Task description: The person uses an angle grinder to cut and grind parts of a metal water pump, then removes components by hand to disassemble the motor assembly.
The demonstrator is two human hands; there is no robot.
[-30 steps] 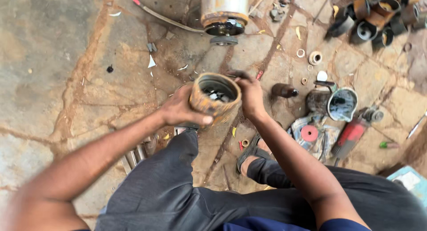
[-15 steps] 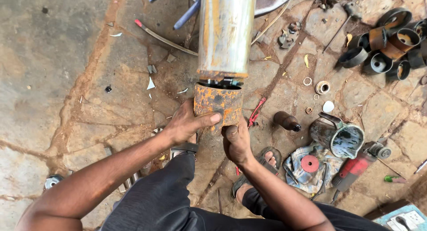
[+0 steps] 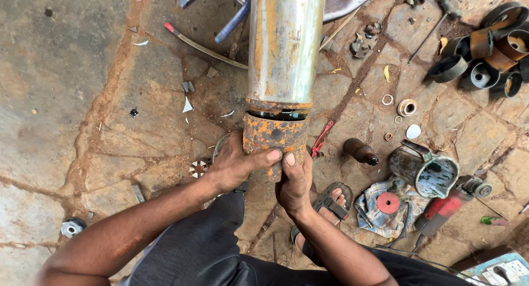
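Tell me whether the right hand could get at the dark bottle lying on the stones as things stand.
Probably yes. The right hand is pressed on the rusty cap at the pipe's end, and the dark bottle lies just to its right on open floor, nothing between them. It would have to let go of the cap first.

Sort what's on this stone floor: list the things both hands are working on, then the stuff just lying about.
In hand:
- rusty orange cap, gripped by the left hand and right hand
- long metal cylinder it sits against

Lying about:
- dark bottle
- metal jug
- red disc on a rag
- red power tool
- red-handled tool
- pile of dark rings
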